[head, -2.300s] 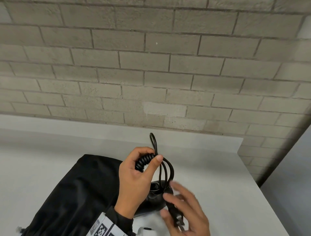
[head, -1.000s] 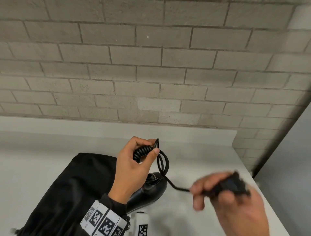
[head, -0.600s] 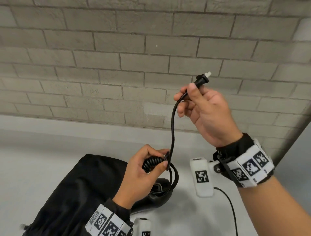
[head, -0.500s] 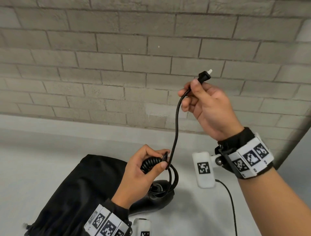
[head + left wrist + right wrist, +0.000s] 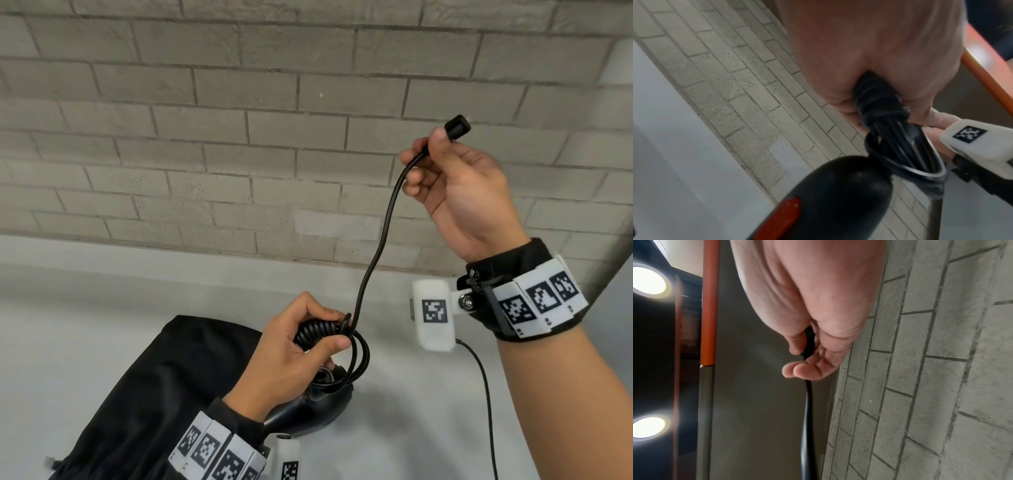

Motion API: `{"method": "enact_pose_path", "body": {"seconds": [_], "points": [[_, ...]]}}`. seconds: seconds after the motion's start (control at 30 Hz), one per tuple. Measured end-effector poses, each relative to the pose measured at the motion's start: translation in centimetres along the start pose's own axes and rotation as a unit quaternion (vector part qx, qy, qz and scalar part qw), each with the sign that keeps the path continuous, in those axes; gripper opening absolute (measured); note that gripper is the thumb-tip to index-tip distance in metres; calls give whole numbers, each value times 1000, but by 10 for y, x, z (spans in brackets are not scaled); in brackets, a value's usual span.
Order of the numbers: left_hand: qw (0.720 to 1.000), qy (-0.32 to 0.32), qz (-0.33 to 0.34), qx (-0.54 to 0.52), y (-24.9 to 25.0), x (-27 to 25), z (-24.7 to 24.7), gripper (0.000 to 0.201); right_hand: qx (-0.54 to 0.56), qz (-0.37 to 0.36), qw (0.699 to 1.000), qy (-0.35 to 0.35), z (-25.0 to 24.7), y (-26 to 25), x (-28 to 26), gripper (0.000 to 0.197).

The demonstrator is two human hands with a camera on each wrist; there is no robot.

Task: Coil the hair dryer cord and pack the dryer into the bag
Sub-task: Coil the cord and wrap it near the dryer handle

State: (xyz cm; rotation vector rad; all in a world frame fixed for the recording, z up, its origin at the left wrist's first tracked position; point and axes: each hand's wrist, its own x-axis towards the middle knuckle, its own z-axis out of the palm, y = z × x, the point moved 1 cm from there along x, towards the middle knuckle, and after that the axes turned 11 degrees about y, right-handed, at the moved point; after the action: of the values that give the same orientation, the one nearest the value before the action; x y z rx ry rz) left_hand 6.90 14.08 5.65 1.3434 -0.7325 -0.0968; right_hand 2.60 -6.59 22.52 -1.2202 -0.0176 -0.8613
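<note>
A black hair dryer (image 5: 308, 407) lies on the white table, partly on the black bag (image 5: 154, 394); the left wrist view shows its dark body with a red switch (image 5: 777, 219). My left hand (image 5: 298, 346) grips the bundled coils of the black cord (image 5: 318, 334) above the dryer (image 5: 838, 194), with loops hanging below the fingers. From the bundle (image 5: 877, 100) the free cord (image 5: 380, 240) rises to my right hand (image 5: 442, 154), raised against the brick wall, which pinches the cord just below the plug (image 5: 457, 127). The right wrist view shows the cord (image 5: 807, 402) running out between the fingers (image 5: 807, 369).
The white table (image 5: 85, 325) runs back to a grey brick wall (image 5: 239, 137). Its right edge (image 5: 555, 428) drops off beside my right forearm. A thin cable (image 5: 486, 394) hangs from the right wrist camera.
My right hand swung up from low over the table with the plug end, drawing the free cord upward. In the last half second it drifted slightly right. The left hand kept its grip on the coils.
</note>
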Motion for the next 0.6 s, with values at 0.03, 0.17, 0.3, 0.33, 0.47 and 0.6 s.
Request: {"method": "enact_pose_path", "body": {"seconds": [0.03, 0.17, 0.3, 0.33, 0.47, 0.6], "points": [[1000, -3, 2, 4, 0, 0, 0, 19, 5, 1, 1000, 5, -1, 1, 0, 23], [999, -31, 15, 21, 3, -1, 1, 32, 9, 10, 1000, 19, -4, 7, -2, 23], [998, -41, 28, 47, 4, -1, 4, 33, 3, 9, 1000, 28, -7, 8, -1, 23], [998, -39, 30, 49, 4, -1, 4, 31, -2, 8, 999, 32, -8, 9, 0, 23], [994, -38, 61, 78, 2, -2, -1, 26, 13, 20, 998, 54, -11, 14, 3, 21], [988, -37, 80, 125, 3, -7, 3, 37, 123, 42, 988, 86, -13, 12, 11, 16]]}}
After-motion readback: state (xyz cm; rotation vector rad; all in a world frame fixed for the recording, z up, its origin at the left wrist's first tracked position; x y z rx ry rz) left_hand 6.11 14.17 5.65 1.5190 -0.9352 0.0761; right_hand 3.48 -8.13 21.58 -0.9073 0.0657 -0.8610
